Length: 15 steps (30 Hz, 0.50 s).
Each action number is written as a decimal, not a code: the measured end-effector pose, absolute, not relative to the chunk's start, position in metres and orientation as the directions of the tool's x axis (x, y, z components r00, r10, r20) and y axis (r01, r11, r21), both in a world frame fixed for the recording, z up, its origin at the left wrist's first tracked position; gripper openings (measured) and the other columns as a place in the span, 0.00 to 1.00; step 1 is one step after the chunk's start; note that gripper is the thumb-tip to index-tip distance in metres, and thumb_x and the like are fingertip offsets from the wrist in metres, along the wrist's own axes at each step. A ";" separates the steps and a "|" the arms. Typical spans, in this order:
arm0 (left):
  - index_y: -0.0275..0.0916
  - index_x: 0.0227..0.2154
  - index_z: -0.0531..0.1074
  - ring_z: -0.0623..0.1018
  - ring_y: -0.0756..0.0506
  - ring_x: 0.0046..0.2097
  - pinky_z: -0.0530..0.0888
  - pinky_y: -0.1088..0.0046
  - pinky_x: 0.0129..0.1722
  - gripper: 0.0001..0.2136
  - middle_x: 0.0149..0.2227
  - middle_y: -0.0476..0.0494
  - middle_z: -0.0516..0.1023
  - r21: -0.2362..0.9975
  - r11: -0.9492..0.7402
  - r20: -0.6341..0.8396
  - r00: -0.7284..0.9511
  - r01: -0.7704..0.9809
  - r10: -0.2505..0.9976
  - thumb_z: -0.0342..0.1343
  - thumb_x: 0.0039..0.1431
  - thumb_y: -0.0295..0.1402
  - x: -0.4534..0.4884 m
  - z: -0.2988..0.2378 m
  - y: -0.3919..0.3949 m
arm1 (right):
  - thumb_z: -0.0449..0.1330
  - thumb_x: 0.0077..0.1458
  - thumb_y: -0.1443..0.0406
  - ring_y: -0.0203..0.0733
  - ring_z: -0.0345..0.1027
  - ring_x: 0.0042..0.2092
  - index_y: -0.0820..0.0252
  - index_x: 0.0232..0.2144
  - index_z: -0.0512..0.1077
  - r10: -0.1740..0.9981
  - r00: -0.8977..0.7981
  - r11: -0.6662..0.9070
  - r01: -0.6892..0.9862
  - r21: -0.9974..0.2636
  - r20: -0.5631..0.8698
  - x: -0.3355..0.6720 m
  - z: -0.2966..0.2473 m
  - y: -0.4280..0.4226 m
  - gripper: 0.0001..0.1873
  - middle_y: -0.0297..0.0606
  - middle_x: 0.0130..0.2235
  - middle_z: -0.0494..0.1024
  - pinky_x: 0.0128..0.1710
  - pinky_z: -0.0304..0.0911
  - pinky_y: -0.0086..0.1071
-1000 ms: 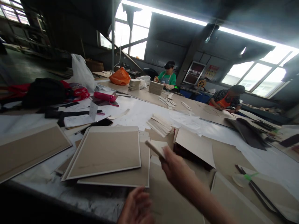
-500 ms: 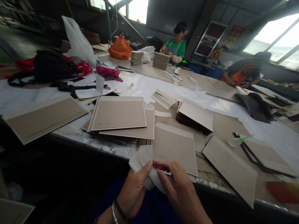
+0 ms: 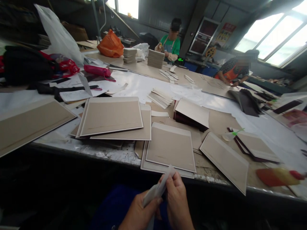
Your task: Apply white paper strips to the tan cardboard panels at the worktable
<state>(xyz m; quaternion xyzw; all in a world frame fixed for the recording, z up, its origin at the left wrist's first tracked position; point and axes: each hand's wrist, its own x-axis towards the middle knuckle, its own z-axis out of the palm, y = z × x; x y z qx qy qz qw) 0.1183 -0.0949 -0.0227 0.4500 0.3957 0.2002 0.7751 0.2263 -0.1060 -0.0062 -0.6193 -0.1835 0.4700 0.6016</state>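
Note:
Both of my hands are low in front of me, below the table's front edge. My left hand [image 3: 139,210] and my right hand [image 3: 177,199] pinch a small stack of white paper strips [image 3: 157,190] between thumbs and fingers. The strips stand nearly edge-on to the camera, tilted up to the right. Just beyond them, on the table [image 3: 115,152], lies a grey cardboard panel with a white border [image 3: 170,147].
Several more bordered grey panels [image 3: 111,115] cover the near table, with a fanned pile of small cards [image 3: 160,97] behind. Bags [image 3: 110,44] and dark cloth sit far left. Two other people [image 3: 170,43] work at the far side. A red-orange tool [image 3: 278,176] lies at the right edge.
My right hand drew back from over the table with the paper strips and met my left hand below the edge. The strips turned from fanned to edge-on. The view tilted down.

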 end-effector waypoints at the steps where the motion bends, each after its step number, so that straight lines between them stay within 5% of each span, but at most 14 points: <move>1: 0.35 0.19 0.68 0.67 0.52 0.22 0.63 0.77 0.25 0.18 0.17 0.50 0.68 0.859 0.510 -0.425 0.628 0.052 0.652 0.56 0.46 0.49 0.120 -0.024 -0.095 | 0.57 0.49 0.53 0.31 0.58 0.21 0.58 0.25 0.61 0.775 0.516 -0.176 -0.379 -0.908 -0.365 0.230 -0.005 -0.104 0.16 0.27 0.20 0.65 0.22 0.57 0.24; 5: 0.35 0.22 0.67 0.66 0.52 0.21 0.61 0.77 0.22 0.19 0.17 0.51 0.67 0.840 0.534 -0.440 0.696 0.097 0.567 0.60 0.40 0.49 0.116 -0.024 -0.091 | 0.56 0.51 0.53 0.34 0.61 0.22 0.57 0.27 0.60 0.742 0.621 -0.121 -0.248 -0.961 -0.254 0.258 0.013 -0.096 0.15 0.27 0.21 0.67 0.25 0.62 0.28; 7: 0.36 0.25 0.67 0.65 0.52 0.20 0.61 0.78 0.21 0.20 0.17 0.52 0.66 0.824 0.558 -0.471 0.665 0.098 0.579 0.59 0.40 0.50 0.110 -0.020 -0.085 | 0.55 0.51 0.54 0.35 0.63 0.23 0.58 0.27 0.63 0.739 0.671 -0.171 0.102 -0.980 -0.059 0.271 0.021 -0.099 0.14 0.30 0.22 0.68 0.25 0.62 0.28; 10: 0.36 0.28 0.67 0.65 0.53 0.21 0.62 0.78 0.23 0.22 0.17 0.54 0.65 0.820 0.571 -0.500 0.542 0.046 0.675 0.57 0.41 0.52 0.100 -0.011 -0.074 | 0.54 0.54 0.58 0.34 0.64 0.24 0.58 0.29 0.67 0.786 0.551 -0.130 0.591 -0.796 0.281 0.274 0.029 -0.110 0.10 0.32 0.24 0.71 0.26 0.61 0.26; 15: 0.36 0.30 0.70 0.63 0.53 0.21 0.61 0.79 0.21 0.23 0.16 0.55 0.64 0.829 0.558 -0.538 0.307 0.027 0.785 0.60 0.39 0.51 0.088 0.003 -0.057 | 0.51 0.57 0.65 0.35 0.67 0.27 0.54 0.36 0.67 0.850 0.368 -0.029 0.747 -0.665 0.376 0.264 0.042 -0.122 0.06 0.34 0.27 0.73 0.31 0.61 0.26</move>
